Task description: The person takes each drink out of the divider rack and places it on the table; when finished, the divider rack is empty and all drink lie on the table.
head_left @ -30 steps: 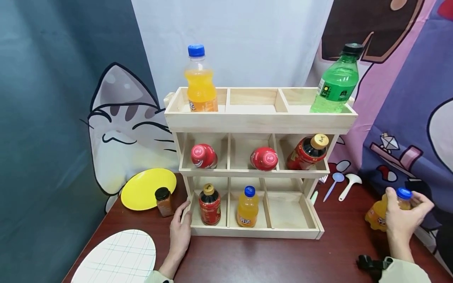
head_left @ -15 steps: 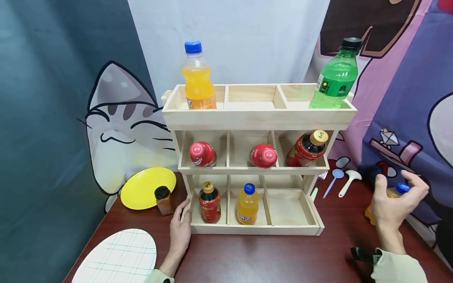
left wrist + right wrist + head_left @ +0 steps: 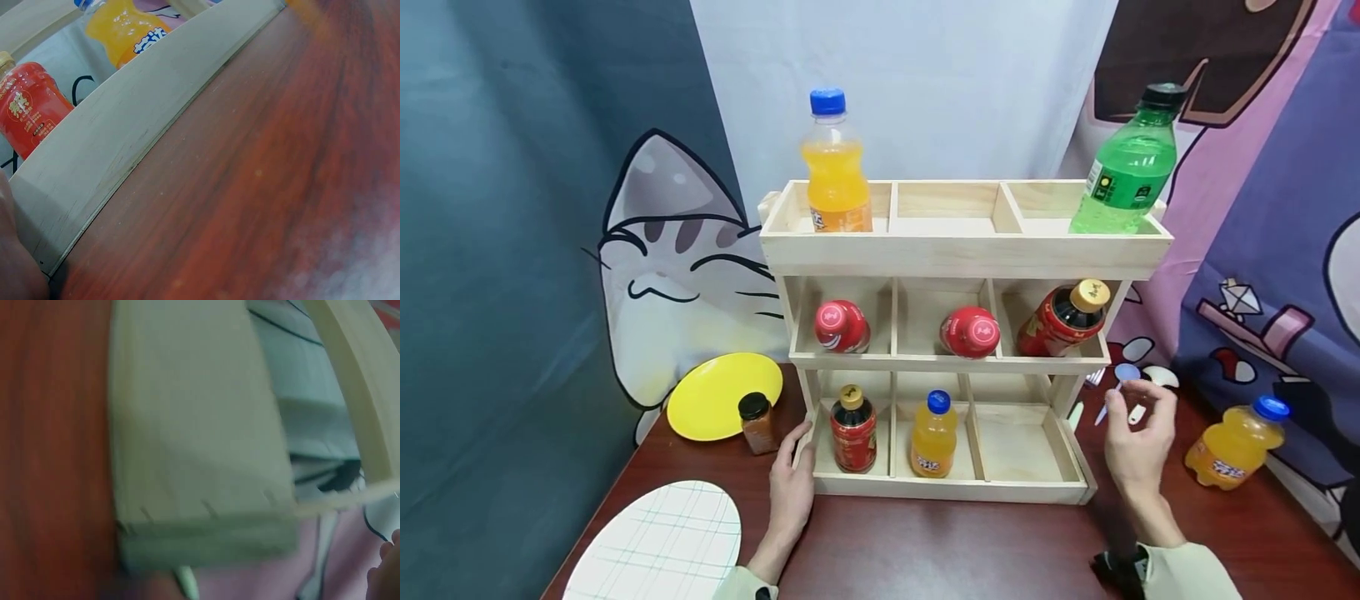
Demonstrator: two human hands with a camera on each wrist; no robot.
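A three-tier pale wooden rack [image 3: 962,257] stands on the table with drink bottles in it. My left hand [image 3: 792,483] rests against its lower left side, fingers along the end panel. Nearest that hand are a red-labelled bottle with a gold cap [image 3: 853,429] and a small orange drink bottle [image 3: 934,442] on the bottom tier. Just right of the rack, my right hand [image 3: 1138,450] hovers with loosely bent fingers and nothing between them. Another orange bottle with a blue cap [image 3: 1236,442] stands tilted-looking on the table beyond it.
The middle tier bears two red-capped bottles [image 3: 842,327] and a gold-capped one [image 3: 1063,317]. On top stand an orange bottle [image 3: 838,183] and a green bottle [image 3: 1127,171]. A yellow plate [image 3: 707,400], spice jar [image 3: 757,423] and white placemat [image 3: 658,542] lie left; utensils [image 3: 1126,372] lie right.
My right hand has let go of the orange bottle at the right and moved left toward the rack. The left hand stays at the rack's side. The head view has shifted slightly.
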